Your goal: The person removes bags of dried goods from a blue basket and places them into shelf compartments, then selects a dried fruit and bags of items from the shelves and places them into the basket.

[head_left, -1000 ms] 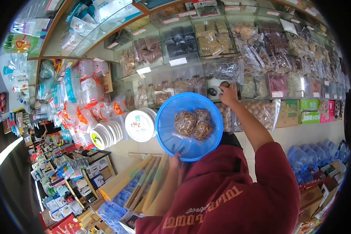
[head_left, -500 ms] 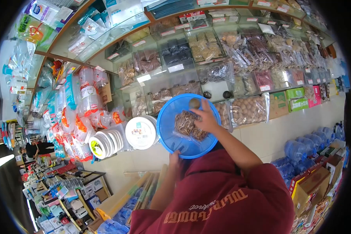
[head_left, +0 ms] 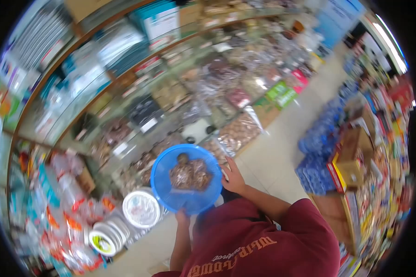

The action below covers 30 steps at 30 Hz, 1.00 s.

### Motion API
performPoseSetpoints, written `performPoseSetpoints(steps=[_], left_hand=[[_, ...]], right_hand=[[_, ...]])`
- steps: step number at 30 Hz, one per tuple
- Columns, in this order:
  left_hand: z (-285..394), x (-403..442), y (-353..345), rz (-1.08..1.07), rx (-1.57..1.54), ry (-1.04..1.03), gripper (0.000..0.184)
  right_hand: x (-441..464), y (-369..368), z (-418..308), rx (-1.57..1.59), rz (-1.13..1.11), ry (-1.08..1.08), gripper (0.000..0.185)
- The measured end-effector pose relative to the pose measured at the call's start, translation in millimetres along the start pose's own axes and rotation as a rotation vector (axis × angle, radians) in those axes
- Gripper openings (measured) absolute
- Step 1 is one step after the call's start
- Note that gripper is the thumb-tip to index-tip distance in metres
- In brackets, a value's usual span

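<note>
A blue plastic mesh basket (head_left: pixel 159 198) is in front of my body. My left hand (head_left: pixel 182 216) grips its near rim, with part of the fingers hidden. My right hand (head_left: pixel 234 177) is beside the right rim, its fingers apart and the fingertips close to the edge; whether they press on it is hard to tell. Inside the basket lie clear plastic bags of brown dried goods (head_left: pixel 189 175), blurred. A small round brownish item (head_left: pixel 182 159) rests above them, near the far side.
Glass-fronted shelves with bagged dried goods (head_left: pixel 238 136) run along the far side. White round tubs (head_left: pixel 141 209) stand left of the basket, near plastic-wrapped bottles (head_left: pixel 71 189). To the right are blue-wrapped water bottles (head_left: pixel 316 171), an open cardboard box (head_left: pixel 356 161) and tiled floor (head_left: pixel 272 161).
My right hand has moved from inside the basket to its right rim. The view has swung right, and the basket's contents look shifted. My left hand keeps its grip.
</note>
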<state>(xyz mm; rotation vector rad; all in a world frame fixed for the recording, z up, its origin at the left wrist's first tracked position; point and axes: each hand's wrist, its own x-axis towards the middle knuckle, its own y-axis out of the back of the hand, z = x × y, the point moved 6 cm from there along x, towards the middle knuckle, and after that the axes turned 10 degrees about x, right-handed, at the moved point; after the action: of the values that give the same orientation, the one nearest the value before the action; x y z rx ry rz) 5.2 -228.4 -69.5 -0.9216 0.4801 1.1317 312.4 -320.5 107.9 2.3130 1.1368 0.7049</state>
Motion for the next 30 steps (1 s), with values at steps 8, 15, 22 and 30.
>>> performPoseSetpoints(steps=[8,15,22,30], left_hand=[[15.7,6.9,-1.2,-0.241,-0.047,0.309,0.064],[26.8,-5.3,-21.5,-0.265,-0.002,0.261,0.067],[-7.8,8.1,-73.9,-0.344,0.106,0.298,0.062],[-33.6,-48.6,-278.4,-0.635,1.003,-0.095,0.049]], right_hand=[[-245.7,34.2,177.8,0.005,0.377,-1.339,0.057],[-388.2,26.0,182.7,-0.014,-0.049,-1.619,0.066],[-375.7,23.4,224.0,0.141,-0.065,-1.58,0.056],[-260.9,139.0,237.9,1.111,0.988,-1.19,0.032]])
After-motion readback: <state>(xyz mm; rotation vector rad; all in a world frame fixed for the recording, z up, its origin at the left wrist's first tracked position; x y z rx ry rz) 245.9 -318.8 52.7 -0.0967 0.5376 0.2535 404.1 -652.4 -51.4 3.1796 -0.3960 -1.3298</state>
